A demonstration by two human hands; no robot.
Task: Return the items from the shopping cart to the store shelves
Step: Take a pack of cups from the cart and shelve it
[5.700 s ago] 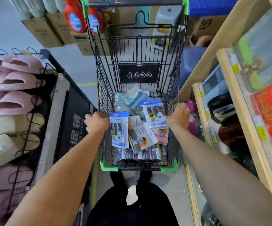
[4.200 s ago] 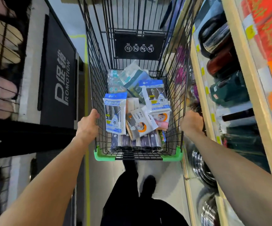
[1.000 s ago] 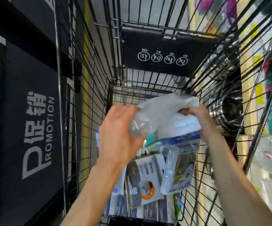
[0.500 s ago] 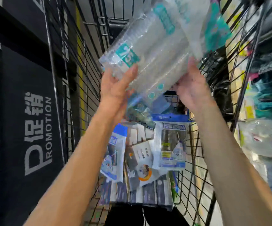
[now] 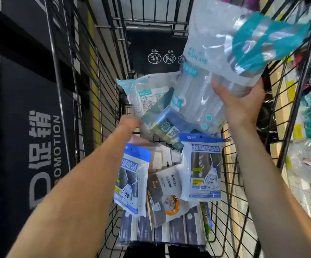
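Note:
My right hand (image 5: 241,103) grips a clear plastic pack with teal print (image 5: 223,58) and holds it up over the right side of the black wire shopping cart (image 5: 87,94). Down in the cart, my left hand (image 5: 130,123) reaches to a white and dark green pack (image 5: 154,103); its fingers are hidden behind that pack. Below lie two blue-topped bags (image 5: 202,168) (image 5: 132,181), a grey and white pack with an orange ring (image 5: 166,194), and a row of dark packs (image 5: 162,231) at the near end.
A black promotion sign (image 5: 35,146) stands along the left of the cart. Store shelves (image 5: 303,127) with packaged goods and yellow price tags run along the right. The cart's black child-seat flap (image 5: 151,51) closes its far end.
The left hand let go of the clear pack and dropped down to the white and green pack in the cart. The right hand alone now holds the clear pack, shifted right.

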